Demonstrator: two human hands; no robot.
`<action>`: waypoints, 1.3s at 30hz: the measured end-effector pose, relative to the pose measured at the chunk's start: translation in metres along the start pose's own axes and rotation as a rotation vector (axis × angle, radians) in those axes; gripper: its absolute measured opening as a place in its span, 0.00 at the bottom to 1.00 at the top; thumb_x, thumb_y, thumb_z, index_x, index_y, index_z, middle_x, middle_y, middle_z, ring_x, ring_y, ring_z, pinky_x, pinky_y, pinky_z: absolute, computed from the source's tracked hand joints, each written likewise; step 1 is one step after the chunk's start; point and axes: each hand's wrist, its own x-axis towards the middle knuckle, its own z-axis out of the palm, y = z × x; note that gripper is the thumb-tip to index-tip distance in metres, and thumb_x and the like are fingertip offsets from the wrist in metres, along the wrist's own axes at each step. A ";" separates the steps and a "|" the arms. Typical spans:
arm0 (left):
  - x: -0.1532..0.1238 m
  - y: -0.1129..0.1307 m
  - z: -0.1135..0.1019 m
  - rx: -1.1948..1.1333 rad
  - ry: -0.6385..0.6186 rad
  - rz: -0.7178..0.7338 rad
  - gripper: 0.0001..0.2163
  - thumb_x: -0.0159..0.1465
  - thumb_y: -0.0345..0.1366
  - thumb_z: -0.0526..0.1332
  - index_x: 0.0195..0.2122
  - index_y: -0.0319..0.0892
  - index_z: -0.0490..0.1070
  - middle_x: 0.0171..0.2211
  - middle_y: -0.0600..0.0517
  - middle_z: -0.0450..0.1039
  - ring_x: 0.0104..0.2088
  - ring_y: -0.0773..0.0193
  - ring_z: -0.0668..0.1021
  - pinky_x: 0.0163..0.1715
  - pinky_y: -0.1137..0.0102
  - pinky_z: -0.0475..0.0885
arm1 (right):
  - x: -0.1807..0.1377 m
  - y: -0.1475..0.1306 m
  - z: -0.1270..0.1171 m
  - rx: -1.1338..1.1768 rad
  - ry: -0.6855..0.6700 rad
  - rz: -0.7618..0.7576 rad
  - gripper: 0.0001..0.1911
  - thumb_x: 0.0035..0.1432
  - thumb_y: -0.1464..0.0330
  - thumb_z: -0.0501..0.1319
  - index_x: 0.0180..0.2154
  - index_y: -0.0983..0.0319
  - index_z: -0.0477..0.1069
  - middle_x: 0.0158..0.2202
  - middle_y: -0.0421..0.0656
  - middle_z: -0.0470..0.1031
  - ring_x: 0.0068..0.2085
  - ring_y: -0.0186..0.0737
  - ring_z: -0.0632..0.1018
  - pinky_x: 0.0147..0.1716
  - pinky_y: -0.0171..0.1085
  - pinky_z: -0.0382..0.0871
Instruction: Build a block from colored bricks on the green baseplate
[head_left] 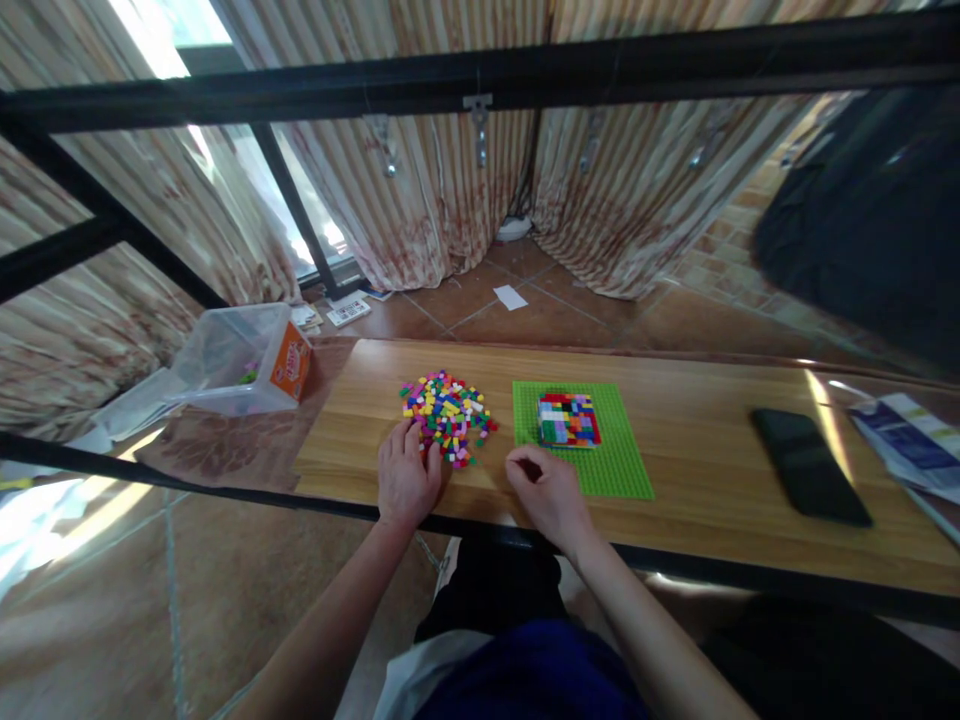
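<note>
A loose pile of small coloured building bricks [450, 410] lies on the wooden table. My left hand [405, 475] rests at the pile's near left edge, its fingers reaching over the bricks and the thumb apart from them. To the right is a green baseplate [626, 450], which carries a low, roughly square block of many-coloured bricks [570, 420]. Just in front of the baseplate's near left corner is my right hand [551, 495], its fingers curled together. Whatever those fingers may hold is too small or hidden to make out.
A black phone [810, 465] lies on the table's right part, with printed packets [915, 440] beyond it. Left of the table stands a clear plastic bin [232, 360] with an orange label. A dark metal bar [480, 85] crosses in front of the curtains.
</note>
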 end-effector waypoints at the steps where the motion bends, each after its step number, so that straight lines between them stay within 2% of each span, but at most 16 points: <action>1: 0.000 0.000 0.000 0.000 0.000 0.000 0.19 0.67 0.39 0.55 0.56 0.35 0.68 0.55 0.36 0.70 0.56 0.46 0.72 0.57 0.53 0.67 | -0.003 0.003 -0.004 0.044 0.018 0.023 0.10 0.59 0.65 0.57 0.32 0.59 0.77 0.30 0.41 0.78 0.31 0.38 0.76 0.33 0.36 0.67; 4: 0.000 -0.001 0.000 -0.002 -0.007 -0.002 0.20 0.67 0.40 0.55 0.56 0.34 0.68 0.56 0.36 0.69 0.57 0.46 0.72 0.58 0.52 0.67 | -0.012 0.013 -0.017 0.140 0.067 0.104 0.12 0.59 0.61 0.60 0.37 0.59 0.80 0.36 0.44 0.81 0.36 0.41 0.79 0.38 0.38 0.71; 9: 0.001 0.000 -0.001 -0.015 -0.014 -0.002 0.20 0.67 0.40 0.55 0.56 0.35 0.67 0.56 0.36 0.69 0.58 0.46 0.71 0.58 0.52 0.66 | -0.021 0.029 -0.036 0.263 0.111 0.266 0.15 0.56 0.56 0.64 0.39 0.59 0.80 0.29 0.42 0.80 0.28 0.40 0.79 0.32 0.40 0.74; 13: 0.001 -0.001 -0.001 -0.017 -0.014 -0.001 0.20 0.67 0.41 0.54 0.56 0.35 0.67 0.55 0.36 0.69 0.58 0.46 0.71 0.58 0.51 0.66 | -0.020 0.038 -0.048 0.321 0.198 0.282 0.17 0.53 0.53 0.66 0.37 0.60 0.78 0.30 0.44 0.80 0.29 0.42 0.80 0.31 0.41 0.76; 17: 0.001 -0.002 0.000 -0.021 -0.007 0.003 0.20 0.67 0.41 0.54 0.56 0.36 0.67 0.56 0.36 0.69 0.58 0.46 0.71 0.58 0.51 0.66 | -0.014 0.045 -0.061 0.271 0.225 0.244 0.18 0.54 0.53 0.65 0.38 0.60 0.78 0.33 0.45 0.81 0.31 0.43 0.80 0.33 0.42 0.76; 25: 0.001 -0.001 -0.001 0.000 -0.022 -0.001 0.21 0.67 0.41 0.54 0.56 0.34 0.67 0.55 0.35 0.70 0.57 0.45 0.71 0.58 0.52 0.66 | 0.011 0.050 -0.080 -0.079 0.351 0.034 0.15 0.56 0.54 0.63 0.34 0.57 0.81 0.38 0.46 0.79 0.39 0.44 0.78 0.38 0.42 0.71; 30: 0.002 0.000 -0.001 0.003 -0.011 -0.004 0.20 0.67 0.41 0.54 0.56 0.35 0.68 0.55 0.35 0.70 0.57 0.45 0.71 0.57 0.52 0.67 | 0.029 0.060 -0.078 -0.196 0.324 -0.051 0.13 0.58 0.56 0.63 0.34 0.56 0.82 0.42 0.47 0.76 0.46 0.47 0.76 0.50 0.50 0.67; 39: 0.001 0.001 -0.002 -0.019 -0.015 -0.014 0.20 0.67 0.41 0.54 0.57 0.36 0.67 0.56 0.36 0.70 0.57 0.46 0.71 0.58 0.52 0.66 | 0.038 0.064 -0.068 -0.269 0.325 -0.092 0.10 0.59 0.60 0.63 0.33 0.55 0.82 0.45 0.47 0.76 0.50 0.49 0.74 0.54 0.53 0.61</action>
